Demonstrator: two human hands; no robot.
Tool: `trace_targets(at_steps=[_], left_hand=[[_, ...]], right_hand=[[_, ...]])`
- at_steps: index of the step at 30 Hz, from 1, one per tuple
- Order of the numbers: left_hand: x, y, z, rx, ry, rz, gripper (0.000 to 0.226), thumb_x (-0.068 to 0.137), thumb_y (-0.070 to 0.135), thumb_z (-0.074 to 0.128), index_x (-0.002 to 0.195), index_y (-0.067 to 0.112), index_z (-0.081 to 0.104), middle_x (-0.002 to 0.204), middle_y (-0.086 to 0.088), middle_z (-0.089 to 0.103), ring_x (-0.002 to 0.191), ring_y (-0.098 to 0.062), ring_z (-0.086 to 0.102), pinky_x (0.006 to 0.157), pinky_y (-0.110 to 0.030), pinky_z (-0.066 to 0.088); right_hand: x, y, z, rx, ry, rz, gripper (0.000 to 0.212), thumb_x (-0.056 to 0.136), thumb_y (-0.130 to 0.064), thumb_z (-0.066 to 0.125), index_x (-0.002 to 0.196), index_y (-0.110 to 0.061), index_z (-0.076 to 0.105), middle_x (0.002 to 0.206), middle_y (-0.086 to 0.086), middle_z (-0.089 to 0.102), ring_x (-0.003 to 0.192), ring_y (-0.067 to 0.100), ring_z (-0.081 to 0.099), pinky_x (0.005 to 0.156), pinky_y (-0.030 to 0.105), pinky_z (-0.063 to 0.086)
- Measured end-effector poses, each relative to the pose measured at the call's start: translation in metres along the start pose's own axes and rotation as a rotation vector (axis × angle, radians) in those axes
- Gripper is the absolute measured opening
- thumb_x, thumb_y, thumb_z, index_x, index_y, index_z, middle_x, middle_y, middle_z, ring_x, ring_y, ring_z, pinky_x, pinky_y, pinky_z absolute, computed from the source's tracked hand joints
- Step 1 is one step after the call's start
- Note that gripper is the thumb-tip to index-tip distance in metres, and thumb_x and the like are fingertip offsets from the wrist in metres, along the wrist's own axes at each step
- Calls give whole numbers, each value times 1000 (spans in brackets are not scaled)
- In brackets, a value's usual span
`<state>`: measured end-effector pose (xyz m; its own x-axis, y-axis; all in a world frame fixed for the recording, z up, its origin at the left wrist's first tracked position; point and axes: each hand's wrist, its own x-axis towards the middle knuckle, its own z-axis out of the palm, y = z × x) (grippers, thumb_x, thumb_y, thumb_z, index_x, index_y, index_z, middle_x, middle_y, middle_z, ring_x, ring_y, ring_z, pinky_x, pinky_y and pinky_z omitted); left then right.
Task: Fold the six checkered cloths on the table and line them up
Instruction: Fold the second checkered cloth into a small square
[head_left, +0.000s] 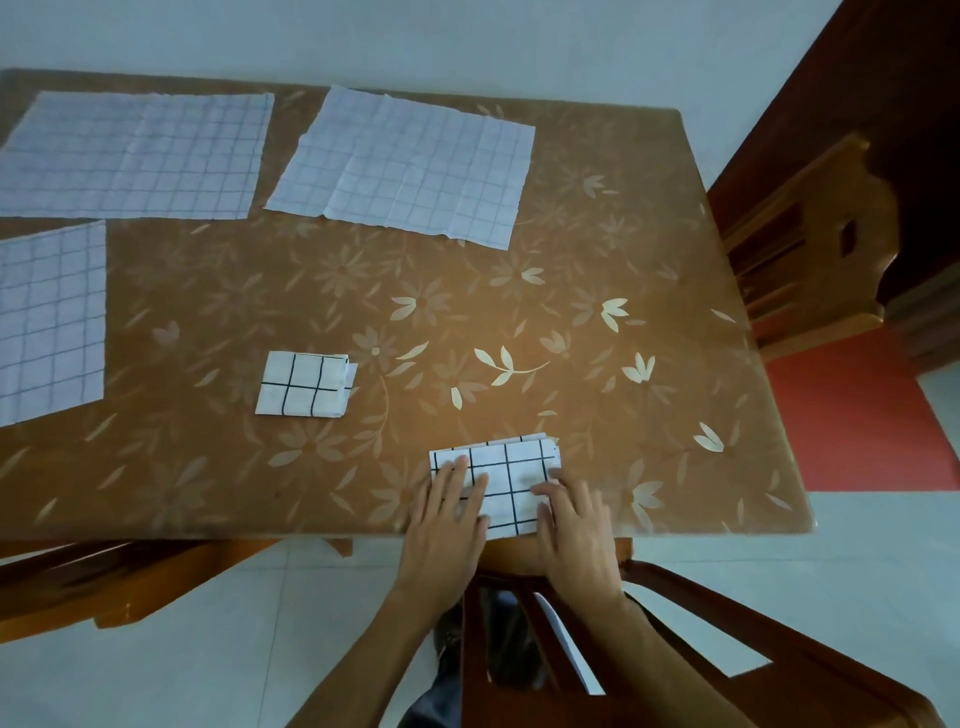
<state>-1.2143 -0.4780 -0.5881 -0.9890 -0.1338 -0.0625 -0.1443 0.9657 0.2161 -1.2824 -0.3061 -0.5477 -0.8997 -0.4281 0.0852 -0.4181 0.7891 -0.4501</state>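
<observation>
Both the left hand (447, 512) and right hand (574, 525) press flat on the thin, limp folded checkered cloth (506, 480); its edges look best for gripping.

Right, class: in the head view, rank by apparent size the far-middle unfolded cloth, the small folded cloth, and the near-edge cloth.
1. Far-middle unfolded cloth, clearly largest.
2. Near-edge cloth, partly covered.
3. Small folded cloth; it lies farther from the camera, so its gap to the second is unsure.

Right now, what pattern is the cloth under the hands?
The cloth is white with black checks; head view.
</observation>
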Motion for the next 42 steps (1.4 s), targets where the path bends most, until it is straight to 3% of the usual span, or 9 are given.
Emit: trace_targets(at_steps=[6, 12, 16, 21, 24, 28, 33, 39, 42], left_hand=[[0, -2, 4, 4, -62, -35, 60, 104, 46, 17, 155, 16, 27, 164, -13, 18, 152, -33, 13, 117, -57, 24], [2, -1, 2, 6, -87, -103, 63, 102, 55, 23, 157, 24, 21, 166, -10, 10, 153, -32, 2, 120, -57, 15], [1, -6, -1, -29, -82, -95, 65, 100, 58, 31, 157, 28, 20, 166, -8, 9, 153, -29, 4, 121, -54, 15], [20, -14, -26, -62, -1, -66, 49, 97, 54, 38, 134, 26, 55, 145, -6, 44, 135, -28, 39, 110, -51, 34], [53, -15, -49, -62, -3, -119, 36, 99, 48, 45, 120, 24, 60, 118, -1, 55, 114, -22, 47, 100, -39, 42], [80, -9, -70, -53, -254, -204, 46, 93, 44, 61, 132, 25, 45, 124, -4, 49, 111, -21, 50, 91, -35, 49], [74, 0, -80, -51, -394, -357, 34, 92, 40, 65, 113, 16, 52, 104, -4, 68, 98, -22, 64, 75, -33, 50], [54, -7, -76, -550, -508, -579, 32, 91, 39, 67, 76, 14, 53, 68, 3, 52, 59, -11, 49, 54, -26, 35], [40, -14, -78, -842, -499, -677, 35, 90, 42, 68, 74, 19, 47, 71, 4, 46, 64, -11, 47, 63, -27, 41]], right_hand=[[8, -9, 33, -229, -319, -201, 65, 93, -20, 51, 153, -14, 27, 164, 6, 11, 151, 22, 6, 118, 40, 5], [14, 0, 44, -307, -393, -204, 59, 105, -42, 9, 156, -14, 10, 164, 7, -3, 151, 23, -3, 119, 42, 3], [19, 19, 35, -333, -397, -157, 64, 103, -53, 12, 156, -18, 2, 164, 4, -8, 151, 19, -8, 120, 42, 1], [21, 23, 26, -369, -447, -169, 63, 103, -50, 13, 156, -18, 2, 164, 4, -11, 150, 19, -12, 120, 46, 2], [23, 16, 24, -349, -437, -157, 63, 103, -47, 17, 156, -16, 9, 164, 7, -5, 151, 22, -8, 121, 47, 1], [27, 8, 15, -312, -422, -157, 61, 100, -40, 30, 154, -15, 19, 164, 9, 3, 152, 25, 0, 121, 51, 13], [16, -3, 1, -118, -243, -149, 45, 95, -27, 42, 140, -21, 45, 156, 5, 34, 136, 23, 38, 112, 41, 36], [-10, 0, -11, -17, -224, -240, 63, 72, -3, 63, 132, -21, 51, 144, 1, 45, 111, 18, 50, 88, 31, 50], [-18, 6, -13, -11, -192, -138, 69, 74, 3, 61, 137, -21, 47, 139, 3, 45, 101, 18, 52, 82, 32, 54]])
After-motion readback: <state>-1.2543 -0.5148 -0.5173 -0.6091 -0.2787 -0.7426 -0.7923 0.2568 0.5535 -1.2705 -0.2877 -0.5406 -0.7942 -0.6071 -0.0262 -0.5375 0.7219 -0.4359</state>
